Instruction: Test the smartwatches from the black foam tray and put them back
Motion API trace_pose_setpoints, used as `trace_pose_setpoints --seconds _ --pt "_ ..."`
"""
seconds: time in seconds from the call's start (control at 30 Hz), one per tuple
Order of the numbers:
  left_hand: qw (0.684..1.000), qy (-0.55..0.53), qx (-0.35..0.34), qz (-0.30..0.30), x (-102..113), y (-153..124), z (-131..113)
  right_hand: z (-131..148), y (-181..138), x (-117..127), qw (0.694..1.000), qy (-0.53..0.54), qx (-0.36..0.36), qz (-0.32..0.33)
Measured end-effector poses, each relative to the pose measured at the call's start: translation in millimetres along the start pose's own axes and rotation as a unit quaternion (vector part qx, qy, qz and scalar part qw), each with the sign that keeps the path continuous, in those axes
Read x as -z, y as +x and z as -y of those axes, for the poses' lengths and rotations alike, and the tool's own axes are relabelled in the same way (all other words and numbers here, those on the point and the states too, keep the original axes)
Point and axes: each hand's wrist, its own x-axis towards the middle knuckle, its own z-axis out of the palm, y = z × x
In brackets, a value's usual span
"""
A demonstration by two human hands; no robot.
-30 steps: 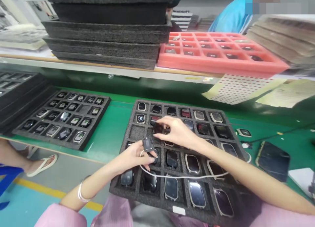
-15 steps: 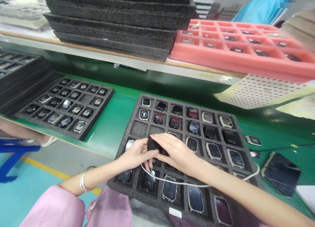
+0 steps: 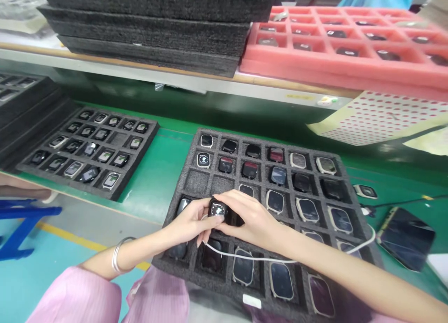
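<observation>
A black smartwatch (image 3: 217, 208) with a lit screen sits between my two hands, above the near tray. My left hand (image 3: 194, 220) pinches its left side, thumb along the lower edge of the screen. My right hand (image 3: 250, 215) closes on it from the right, fingers at its top edge. A white cable (image 3: 252, 258) runs from under the watch across the tray to the right; its end at the watch is hidden by my fingers. Below lies a grey foam tray (image 3: 198, 184) with rows of strapless watches, one of them, a lit watch (image 3: 203, 159), at the upper left.
Another foam tray of watches (image 3: 119, 185) lies left, beside stacked dark trays (image 3: 24, 122). On the shelf above stand black foam sheets (image 3: 147, 38) and a pink foam tray (image 3: 301, 73). A phone-like dark device (image 3: 406, 239) and a loose watch (image 3: 366, 191) rest at right.
The screen of the watch in my hands was dark and now shows a lit display. Both hands keep nearly the same hold. The view has shifted slightly.
</observation>
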Motion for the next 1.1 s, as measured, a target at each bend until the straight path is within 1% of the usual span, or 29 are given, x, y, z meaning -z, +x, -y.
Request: trace_pose_setpoints --seconds 0.43,0.73,1.1 --pt "1.0 0.008 0.002 -0.001 2.1 -0.7 5.3 1.1 1.5 -0.7 1.0 -0.007 0.003 -0.01" --pt "1.0 0.007 0.0 -0.004 1.0 -1.2 4.0 2.1 1.1 0.1 1.0 -0.023 0.003 0.001" --pt "1.0 0.013 -0.009 -0.01 1.2 -2.0 6.8 2.2 -0.4 -0.4 0.999 -0.037 0.021 -0.001"
